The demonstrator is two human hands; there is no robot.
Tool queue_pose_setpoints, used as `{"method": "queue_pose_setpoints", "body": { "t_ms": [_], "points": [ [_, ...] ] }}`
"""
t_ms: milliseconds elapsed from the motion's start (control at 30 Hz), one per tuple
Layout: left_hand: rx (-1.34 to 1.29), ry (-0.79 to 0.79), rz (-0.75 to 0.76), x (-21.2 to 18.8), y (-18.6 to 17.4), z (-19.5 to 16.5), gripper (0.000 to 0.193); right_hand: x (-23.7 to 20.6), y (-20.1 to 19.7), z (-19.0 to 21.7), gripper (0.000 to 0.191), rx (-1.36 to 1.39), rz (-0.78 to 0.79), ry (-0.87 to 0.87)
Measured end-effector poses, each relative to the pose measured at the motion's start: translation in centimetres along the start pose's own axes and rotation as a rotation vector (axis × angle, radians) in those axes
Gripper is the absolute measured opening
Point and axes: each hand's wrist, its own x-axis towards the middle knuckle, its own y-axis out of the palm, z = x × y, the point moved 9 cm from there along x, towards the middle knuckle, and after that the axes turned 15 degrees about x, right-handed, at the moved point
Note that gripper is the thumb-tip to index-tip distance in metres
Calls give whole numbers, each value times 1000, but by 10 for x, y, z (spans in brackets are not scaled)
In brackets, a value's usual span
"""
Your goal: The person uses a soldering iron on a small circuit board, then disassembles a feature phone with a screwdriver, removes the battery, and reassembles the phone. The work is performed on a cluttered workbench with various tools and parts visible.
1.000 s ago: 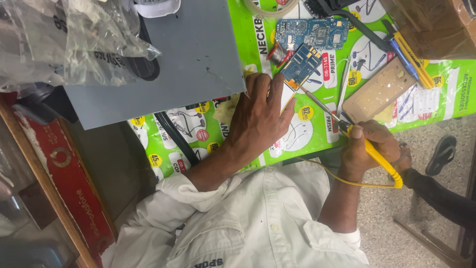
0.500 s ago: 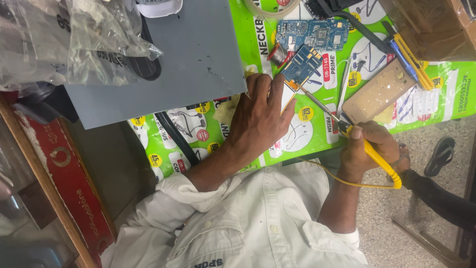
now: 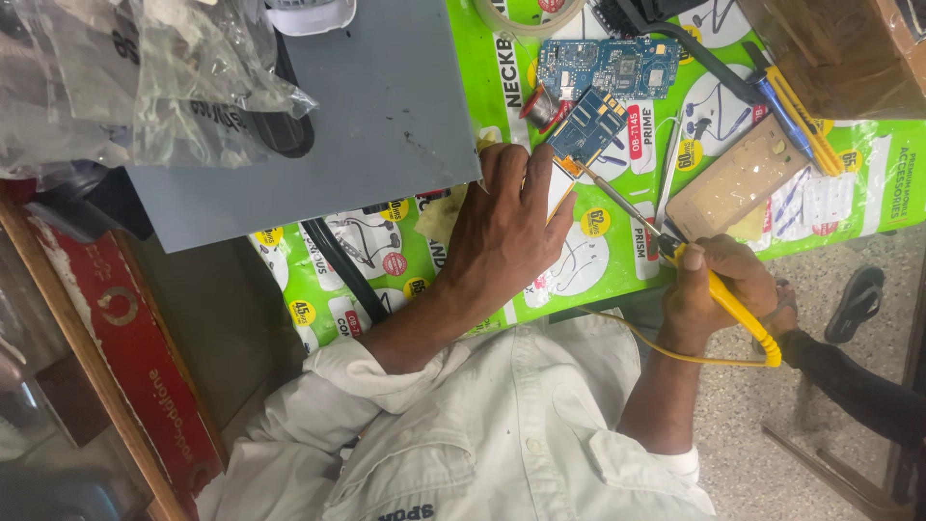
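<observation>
My left hand point(image 3: 502, 232) lies flat on the green printed mat point(image 3: 598, 260), fingers spread. Its fingertips reach the near edge of a small blue circuit board point(image 3: 586, 125). My right hand point(image 3: 719, 285) grips a yellow-handled soldering iron point(image 3: 738, 314) like a pen. The iron's thin metal shaft runs up and left, and its tip meets the small board's lower corner. A yellow cord trails from the handle across my white shirt. A larger blue circuit board point(image 3: 608, 66) lies just beyond the small one.
A grey sheet point(image 3: 386, 106) with crumpled plastic bags point(image 3: 116, 77) covers the left of the bench. A beige phone frame point(image 3: 738, 183), tweezers point(image 3: 670, 164), a blue and yellow tool point(image 3: 791, 106), a tape roll point(image 3: 529, 14) and a cardboard box point(image 3: 839, 48) are on the right. A sandal point(image 3: 858, 304) lies on the floor.
</observation>
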Motion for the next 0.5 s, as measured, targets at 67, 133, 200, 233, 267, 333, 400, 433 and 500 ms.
{"method": "queue_pose_setpoints", "body": {
  "t_ms": [67, 133, 200, 233, 267, 333, 400, 433, 500],
  "points": [
    [6, 5, -4, 0, 0, -1, 52, -1, 0, 1, 29, -14, 14, -6],
    [8, 6, -3, 0, -1, -1, 52, -2, -1, 0, 29, -19, 15, -8],
    [4, 4, 4, 0, 0, -1, 52, -1, -3, -2, 30, -19, 3, -4],
    [2, 7, 3, 1, -1, -1, 52, -1, -3, -3, 30, -5, 3, 3],
    [1, 10, 2, 1, -1, -1, 52, -1, -3, -4, 30, 11, 4, 12],
    [0, 9, 1, 1, -1, -1, 52, -2, -4, -5, 30, 6, 12, 21],
    [-2, 6, -2, 1, -1, -1, 52, -3, -5, -4, 28, -37, 25, 21],
    [-8, 5, -1, 1, -1, -1, 53, -4, -6, -5, 28, -36, 16, 21],
    [-19, 2, -2, 1, -1, -1, 53, -5, -8, -6, 26, -31, -1, 19]
  ]
}}
